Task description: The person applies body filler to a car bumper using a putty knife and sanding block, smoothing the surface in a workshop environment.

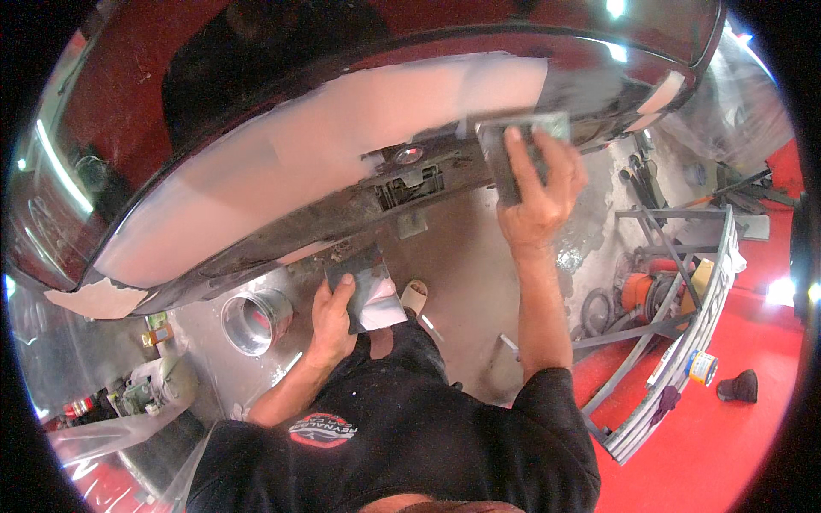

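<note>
A dark red car panel (124, 128) curves across the top, with a long pale pink filler patch (342, 128) along its lower part. My right hand (545, 188) is closed round a flat, dark rectangular spreader (498, 167), fingers stretched over its face. The spreader lies at the right end of the patch, its outer edge slightly blurred. Lower down, my left hand (332, 315) grips a dark flat plate (346, 286), the thumb on top. Pale pink putty (386, 306) covers part of that plate, which is apart from the car.
A clear-walled bucket (256, 322) stands on the floor at left. To the right, a metal frame (718, 291) rests near an orange machine (637, 291); a small can (702, 368) and a dark cap-like item (737, 386) lie beyond. Plastic sheeting (727, 107) hangs at upper right.
</note>
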Tool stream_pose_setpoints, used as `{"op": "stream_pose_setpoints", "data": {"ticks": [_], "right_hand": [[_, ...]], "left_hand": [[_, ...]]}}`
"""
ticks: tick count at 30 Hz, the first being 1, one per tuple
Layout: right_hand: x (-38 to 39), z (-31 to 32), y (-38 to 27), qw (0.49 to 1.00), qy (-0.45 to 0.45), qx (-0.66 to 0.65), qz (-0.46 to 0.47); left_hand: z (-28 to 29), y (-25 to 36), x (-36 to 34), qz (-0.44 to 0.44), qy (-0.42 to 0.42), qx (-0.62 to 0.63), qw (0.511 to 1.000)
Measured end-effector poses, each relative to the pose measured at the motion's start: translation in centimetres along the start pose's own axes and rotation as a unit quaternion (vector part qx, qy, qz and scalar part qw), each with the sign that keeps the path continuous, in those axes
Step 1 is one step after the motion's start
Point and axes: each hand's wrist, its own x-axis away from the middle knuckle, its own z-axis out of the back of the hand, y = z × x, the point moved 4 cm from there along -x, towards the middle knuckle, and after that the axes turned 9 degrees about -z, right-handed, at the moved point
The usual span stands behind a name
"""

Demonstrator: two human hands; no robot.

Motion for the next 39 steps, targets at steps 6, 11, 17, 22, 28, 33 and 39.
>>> {"op": "stream_pose_setpoints", "data": {"ticks": [6,11,17,22,28,33,39], "right_hand": [[-5.5,0.0,-1.6,1.000,0.013,0.005,0.023],[-5.8,-0.6,-2.4,0.999,0.002,0.018,0.028],[-1.6,-2.7,-1.2,0.999,0.012,-0.007,0.039],[4.5,-5.8,0.8,0.998,0.027,-0.019,0.047],[7.1,-4.8,1.7,0.999,-0.033,-0.009,0.038],[0.7,-0.6,-0.2,1.000,-0.019,-0.011,0.005],[-6.4,0.0,-2.4,1.000,0.014,0.015,0.018]], "left_hand": [[-1.1,0.9,0.3,0.017,-0.023,0.007,1.000],[-1.7,1.2,0.2,0.013,-0.032,0.021,0.999],[-1.5,0.7,-0.1,0.028,-0.002,0.024,0.999],[-0.8,0.0,-0.1,0.022,0.012,0.005,1.000],[-1.3,0.5,0.4,0.008,0.025,-0.001,1.000],[-1.0,-0.5,0.4,0.020,-0.001,0.024,1.000],[-2.5,0.3,1.0,0.017,0.005,0.031,0.999]]}}
